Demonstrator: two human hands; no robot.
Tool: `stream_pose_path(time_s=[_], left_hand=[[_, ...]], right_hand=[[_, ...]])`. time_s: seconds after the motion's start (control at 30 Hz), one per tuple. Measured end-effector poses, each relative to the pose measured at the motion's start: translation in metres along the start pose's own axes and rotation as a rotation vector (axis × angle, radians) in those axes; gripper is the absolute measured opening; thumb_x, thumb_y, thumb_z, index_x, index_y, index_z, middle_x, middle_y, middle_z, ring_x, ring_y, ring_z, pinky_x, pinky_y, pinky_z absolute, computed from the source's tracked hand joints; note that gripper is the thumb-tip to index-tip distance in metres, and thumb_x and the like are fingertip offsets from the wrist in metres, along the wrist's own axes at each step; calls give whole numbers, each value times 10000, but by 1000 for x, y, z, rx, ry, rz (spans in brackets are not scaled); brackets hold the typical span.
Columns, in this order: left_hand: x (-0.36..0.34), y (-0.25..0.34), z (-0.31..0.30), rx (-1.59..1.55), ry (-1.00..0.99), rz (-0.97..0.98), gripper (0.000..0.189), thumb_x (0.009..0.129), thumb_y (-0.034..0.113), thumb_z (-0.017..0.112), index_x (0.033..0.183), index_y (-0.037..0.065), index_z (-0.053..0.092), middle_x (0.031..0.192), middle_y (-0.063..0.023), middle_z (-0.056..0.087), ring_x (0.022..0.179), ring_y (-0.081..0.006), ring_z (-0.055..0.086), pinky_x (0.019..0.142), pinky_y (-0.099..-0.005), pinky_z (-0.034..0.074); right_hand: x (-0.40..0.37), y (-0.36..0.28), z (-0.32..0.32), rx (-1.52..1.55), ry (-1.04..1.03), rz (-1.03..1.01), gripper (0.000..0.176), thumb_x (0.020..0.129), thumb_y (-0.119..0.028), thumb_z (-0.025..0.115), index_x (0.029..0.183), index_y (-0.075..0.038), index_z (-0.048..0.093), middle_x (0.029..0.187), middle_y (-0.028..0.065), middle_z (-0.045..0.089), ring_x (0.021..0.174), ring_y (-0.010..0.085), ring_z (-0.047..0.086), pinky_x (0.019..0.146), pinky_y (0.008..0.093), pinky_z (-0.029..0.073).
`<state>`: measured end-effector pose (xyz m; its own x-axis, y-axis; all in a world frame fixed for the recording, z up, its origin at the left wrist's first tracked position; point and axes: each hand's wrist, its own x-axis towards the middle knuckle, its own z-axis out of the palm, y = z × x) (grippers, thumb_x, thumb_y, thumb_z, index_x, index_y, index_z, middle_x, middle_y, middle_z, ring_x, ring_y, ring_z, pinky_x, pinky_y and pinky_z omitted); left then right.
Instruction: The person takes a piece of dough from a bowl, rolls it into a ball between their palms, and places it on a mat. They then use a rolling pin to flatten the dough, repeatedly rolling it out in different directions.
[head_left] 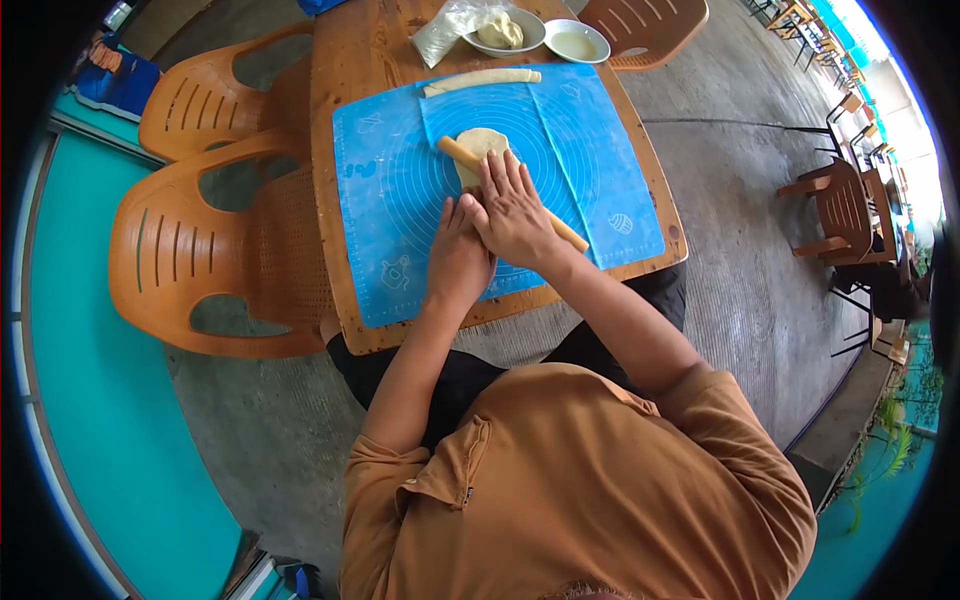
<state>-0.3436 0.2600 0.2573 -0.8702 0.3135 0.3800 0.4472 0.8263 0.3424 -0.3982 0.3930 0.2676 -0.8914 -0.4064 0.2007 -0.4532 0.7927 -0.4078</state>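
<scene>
A wooden rolling pin (567, 232) lies slantwise across a flattened, pale piece of dough (484, 142) on a blue silicone mat (390, 215). My right hand (515, 212) rests flat over the middle of the pin, fingers stretched toward the dough's far side. Close against it, my left hand (461, 250) is palm down by the dough's near end, its fingers partly covered by my right hand. Whether the left fingers touch the pin or the dough is hidden. Near the mat's far edge lies a long roll of dough (482, 80).
Beyond the mat on the wooden table (365, 50) are a bowl (535, 32) holding a dough lump, a plastic bag (445, 35) of white powder and a dish (578, 42) of pale liquid. Orange chairs (180, 250) stand along the left side; another chair (645, 30) is at far right.
</scene>
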Motion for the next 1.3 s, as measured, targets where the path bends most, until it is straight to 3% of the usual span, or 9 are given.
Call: stream_pose_path(time_s=[0.3, 0.67, 0.7, 0.73, 0.83, 0.9, 0.97, 1.17, 1.3], left_hand=[[8, 6, 2, 117, -9, -36, 512, 1046, 247, 601, 1440, -74, 538, 1473, -254, 575, 1446, -375, 493, 1262, -524, 287], [6, 6, 1, 128, -16, -62, 528, 1004, 262, 655, 1398, -79, 575, 1458, -250, 590, 1426, -368, 513, 1249, -520, 315], [6, 5, 0, 132, -8, -71, 528, 1004, 262, 655, 1398, -79, 575, 1458, -250, 590, 1426, -368, 513, 1249, -520, 315], [8, 6, -2, 119, -43, -88, 534, 992, 257, 671, 1397, -78, 578, 1464, -247, 587, 1432, -366, 507, 1246, -524, 319], [17, 11, -15, 52, -105, -159, 542, 990, 261, 668, 1398, -84, 575, 1475, -256, 573, 1456, -369, 477, 1249, -528, 312], [23, 14, -15, -10, -135, -198, 545, 1000, 269, 649, 1402, -91, 569, 1480, -268, 562, 1473, -375, 453, 1255, -530, 302], [23, 12, -2, 109, 85, -84, 557, 986, 283, 680, 1395, -78, 573, 1476, -265, 569, 1462, -380, 467, 1233, -544, 327], [22, 9, 7, 120, -44, -107, 626, 1005, 364, 651, 1417, -96, 547, 1493, -284, 549, 1463, -390, 467, 1238, -553, 317], [22, 8, 8, 117, -20, -120, 633, 1007, 368, 655, 1423, -95, 543, 1513, -281, 534, 1473, -385, 460, 1244, -545, 310]], right_hand=[[25, 34, -12, -149, -94, 69, 715, 1105, -448, 325, 1664, -15, 217, 1727, 206, 231, 1612, 434, 109, 1310, 553, 41], [48, 63, -15, -33, 1, 310, 727, 1118, -509, 230, 1648, -14, 284, 1730, 240, 183, 1626, 409, 20, 1295, 581, -43], [48, 68, -3, -106, 285, 240, 650, 1103, -457, 374, 1535, 21, 459, 1622, 270, 378, 1553, 440, 263, 1268, 583, 161], [46, 65, -13, -105, 281, 227, 650, 1103, -457, 374, 1535, 21, 459, 1622, 270, 378, 1553, 440, 263, 1268, 583, 161], [34, 49, -35, -36, 419, 63, 246, 952, -230, 671, 1120, -50, 661, 1119, 151, 620, 1083, 355, 580, 910, 503, 454], [27, 51, -31, -78, 331, 20, 220, 940, -224, 682, 1102, -76, 671, 1096, 127, 619, 1079, 336, 585, 900, 494, 458], [28, 54, -26, -183, 252, -12, 163, 918, -220, 694, 1050, -125, 684, 1054, 71, 619, 1064, 290, 598, 871, 470, 466], [46, 76, -30, -272, 164, 119, 201, 951, -226, 656, 1114, -117, 697, 1067, 97, 629, 1059, 303, 612, 875, 471, 480], [39, 74, -27, -179, 256, -8, 234, 963, -200, 649, 1174, -113, 700, 1084, 117, 634, 1074, 304, 621, 888, 478, 487]])
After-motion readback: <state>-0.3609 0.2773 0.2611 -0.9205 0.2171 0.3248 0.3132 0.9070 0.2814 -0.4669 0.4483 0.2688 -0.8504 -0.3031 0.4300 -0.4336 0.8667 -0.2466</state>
